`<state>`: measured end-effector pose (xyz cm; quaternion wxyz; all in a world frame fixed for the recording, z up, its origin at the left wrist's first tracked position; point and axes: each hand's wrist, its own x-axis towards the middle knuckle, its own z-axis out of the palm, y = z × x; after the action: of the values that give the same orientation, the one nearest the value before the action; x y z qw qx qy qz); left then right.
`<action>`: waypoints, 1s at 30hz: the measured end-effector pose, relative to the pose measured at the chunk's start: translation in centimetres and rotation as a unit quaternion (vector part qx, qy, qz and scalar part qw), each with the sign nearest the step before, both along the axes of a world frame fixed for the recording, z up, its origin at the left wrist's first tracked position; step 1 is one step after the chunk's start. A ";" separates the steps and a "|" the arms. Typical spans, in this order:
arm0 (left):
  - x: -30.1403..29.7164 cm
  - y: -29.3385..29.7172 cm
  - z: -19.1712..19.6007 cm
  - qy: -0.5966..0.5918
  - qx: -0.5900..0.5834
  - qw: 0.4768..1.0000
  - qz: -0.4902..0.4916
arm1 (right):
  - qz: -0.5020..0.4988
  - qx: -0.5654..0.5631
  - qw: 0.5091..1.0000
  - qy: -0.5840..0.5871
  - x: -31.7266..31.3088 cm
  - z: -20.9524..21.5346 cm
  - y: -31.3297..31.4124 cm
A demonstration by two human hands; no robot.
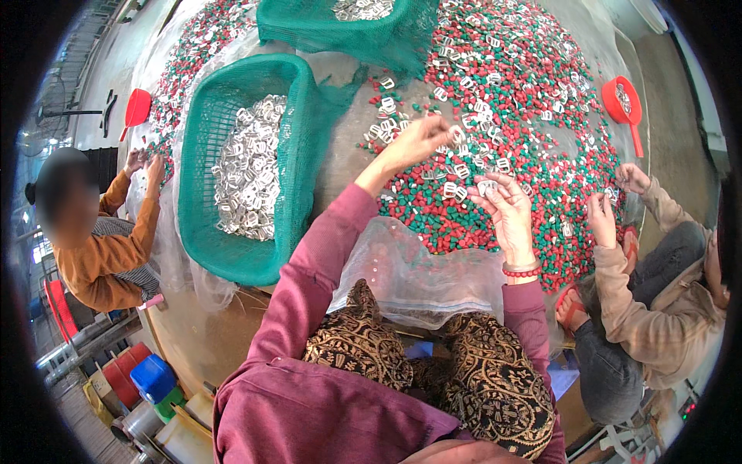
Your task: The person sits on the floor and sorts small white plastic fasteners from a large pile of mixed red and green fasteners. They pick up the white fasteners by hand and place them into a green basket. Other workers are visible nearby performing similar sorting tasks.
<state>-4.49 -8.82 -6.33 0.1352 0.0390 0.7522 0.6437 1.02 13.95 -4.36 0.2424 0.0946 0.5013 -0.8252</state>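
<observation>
The left hand (417, 145) is pinching a silvery buckle (457, 138) between its fingertips, the buckle sitting at about three o'clock from the palm. The right hand (508, 213), a red beaded bracelet (522, 272) circling its wrist, is gripping a second buckle (486, 187) between thumb and fingers, at eleven o'clock from its palm. Loose buckles (454, 191) are lying at ten o'clock from the right hand, on a spread of small red and green pieces (444, 229). A green basket (190, 166) is holding many more at nine o'clock from the left hand; a red scoop (637, 139) is resting near two o'clock from the right.
</observation>
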 end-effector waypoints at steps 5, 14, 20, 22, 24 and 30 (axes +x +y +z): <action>4.0 -1.4 -0.4 0.002 -0.153 0.985 -0.081 | -0.020 -0.005 1.000 0.014 0.9 0.4 -1.7; 5.8 -1.8 0.6 -0.030 0.087 0.990 -0.109 | 0.055 0.008 0.998 -0.003 1.8 0.0 -3.1; 6.2 -2.5 1.9 -0.028 0.118 0.985 -0.123 | 0.080 -0.119 0.986 -0.088 1.7 0.6 -3.5; 6.4 -2.5 2.7 0.000 0.119 0.985 -0.127 | 0.091 -0.108 0.982 -0.125 1.8 1.4 -4.2; 6.8 -2.8 4.0 0.047 0.003 0.990 -0.134 | 0.109 -0.090 0.980 -0.138 1.7 1.5 -4.4; 7.7 -1.8 5.8 0.124 -0.148 0.981 -0.015 | 0.141 -0.064 0.977 -0.149 1.7 0.1 -4.1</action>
<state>3.17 -10.67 -0.53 0.0552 0.1093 0.8492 0.5137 2.70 9.89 -4.22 0.4337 0.1294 0.4137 -0.7900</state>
